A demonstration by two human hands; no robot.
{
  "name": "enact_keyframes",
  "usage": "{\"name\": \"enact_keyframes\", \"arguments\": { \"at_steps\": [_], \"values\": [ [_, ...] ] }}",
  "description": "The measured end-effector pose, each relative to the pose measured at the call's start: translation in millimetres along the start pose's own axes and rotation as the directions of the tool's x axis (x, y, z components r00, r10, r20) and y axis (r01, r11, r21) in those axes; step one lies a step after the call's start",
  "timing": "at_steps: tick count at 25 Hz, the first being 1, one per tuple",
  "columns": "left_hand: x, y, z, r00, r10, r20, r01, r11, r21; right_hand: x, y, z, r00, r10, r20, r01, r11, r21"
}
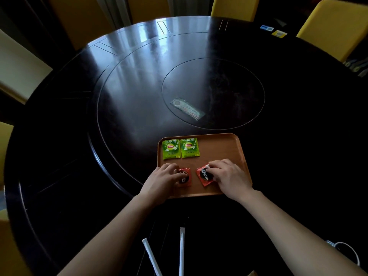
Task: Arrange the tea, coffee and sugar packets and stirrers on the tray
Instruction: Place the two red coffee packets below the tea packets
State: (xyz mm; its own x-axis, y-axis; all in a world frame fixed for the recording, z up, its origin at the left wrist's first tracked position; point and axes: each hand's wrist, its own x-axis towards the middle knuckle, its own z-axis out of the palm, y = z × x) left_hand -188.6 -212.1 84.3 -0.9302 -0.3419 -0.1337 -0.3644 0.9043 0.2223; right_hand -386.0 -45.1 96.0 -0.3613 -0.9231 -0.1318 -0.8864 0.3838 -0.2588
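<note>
Broadly, a dark round table (139, 86) fills the view, with a wooden tray (225, 148) set at its near edge. Two green tea packets (180, 148) lie flat side by side in the tray's far left corner. Nearer, the left hand (162, 179) presses its fingertips onto one red coffee packet (186, 177), and the right hand (231, 176) does the same on a second coffee packet (205, 175), which sits slightly tilted; the hands are apart, each on its own packet, fingers resting on top rather than visibly pinching. Two white wrapped stirrers (182, 251) wait on the table, off the tray, near the body. Sugar packets I cannot make out. The packets look light, thin and slick, likely to slide on the smooth tray, so steering with flat fingertips or pinching an edge should suit; the stirrers seem slender and bendable, best taken near the middle
</note>
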Motion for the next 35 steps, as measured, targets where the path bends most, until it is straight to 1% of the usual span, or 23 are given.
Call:
{"name": "enact_keyframes", "arguments": {
  "at_steps": [1,3,4,6,7,8,10,12,16,18,20,22,23,30,35],
  "values": [
    [0.2,0.8,1.5,1.0,-0.008,0.003,0.008,1.0,0.02,0.1,-1.0,-1.1,1.0,0.015,0.012,-0.015,0.999,-0.033],
    [0.5,9.2,2.9,0.994,-0.102,-0.038,0.104,0.994,0.041,1.6,-6.2,1.7,0.994,0.102,-0.03,-0.104,0.989,-0.104],
    [2.3,14.1,2.9,0.985,-0.162,-0.057,0.165,0.985,0.051,3.4,-10.5,3.1,0.986,0.164,-0.04,-0.167,0.981,-0.098],
    [3.0,21.0,4.7,0.966,-0.237,-0.101,0.242,0.969,0.045,6.9,-16.4,5.5,0.969,0.243,-0.036,-0.242,0.97,0.033],
    [1.4,20.7,6.8,0.963,-0.235,-0.135,0.24,0.971,0.022,6.8,-16.0,5.8,0.968,0.247,-0.047,-0.241,0.965,0.101],
    [-1.3,17.6,9.8,0.965,-0.208,-0.161,0.208,0.978,-0.019,5.4,-13.4,6.6,0.972,0.226,-0.056,-0.216,0.966,0.144],
    [-6.5,10.9,14.6,0.978,-0.133,-0.158,0.117,0.988,-0.104,1.1,-7.2,9.2,0.985,0.171,-0.023,-0.165,0.974,0.154],
    [-10.0,8.7,17.3,0.984,-0.1,-0.147,0.081,0.989,-0.125,-1.4,-9.1,10.2,0.985,0.175,0.004,-0.174,0.977,0.124],
    [-5.6,11.1,15.7,0.979,-0.133,-0.154,0.124,0.99,-0.071,9.2,-28.2,13.0,0.969,0.242,-0.038,-0.236,0.964,0.124],
    [-7.1,11.4,14.4,0.975,-0.15,-0.162,0.138,0.987,-0.079,9.5,-30.1,14.3,0.967,0.244,-0.079,-0.231,0.962,0.145],
    [-9.7,9.6,16.6,0.978,-0.112,-0.178,0.099,0.992,-0.078,5.8,-27.5,16.4,0.967,0.238,-0.096,-0.224,0.965,0.136],
    [-10.0,7.7,19.1,0.98,-0.066,-0.188,0.06,0.998,-0.036,3.8,-28.3,19.0,0.971,0.224,-0.081,-0.214,0.97,0.117],
    [-9.4,7.1,18.8,0.981,-0.065,-0.185,0.06,0.998,-0.035,4.4,-30.7,19.8,0.974,0.214,-0.077,-0.204,0.973,0.111],
    [-7.4,1.7,15.8,0.982,-0.095,-0.166,0.086,0.994,-0.061,22.6,-45.1,23.9,0.978,0.184,-0.094,-0.171,0.977,0.13],
    [-7.3,-6.5,20.4,0.973,-0.142,-0.182,0.117,0.983,-0.143,30.1,-47.6,26.7,0.978,0.175,-0.118,-0.157,0.977,0.142]
  ]
}}
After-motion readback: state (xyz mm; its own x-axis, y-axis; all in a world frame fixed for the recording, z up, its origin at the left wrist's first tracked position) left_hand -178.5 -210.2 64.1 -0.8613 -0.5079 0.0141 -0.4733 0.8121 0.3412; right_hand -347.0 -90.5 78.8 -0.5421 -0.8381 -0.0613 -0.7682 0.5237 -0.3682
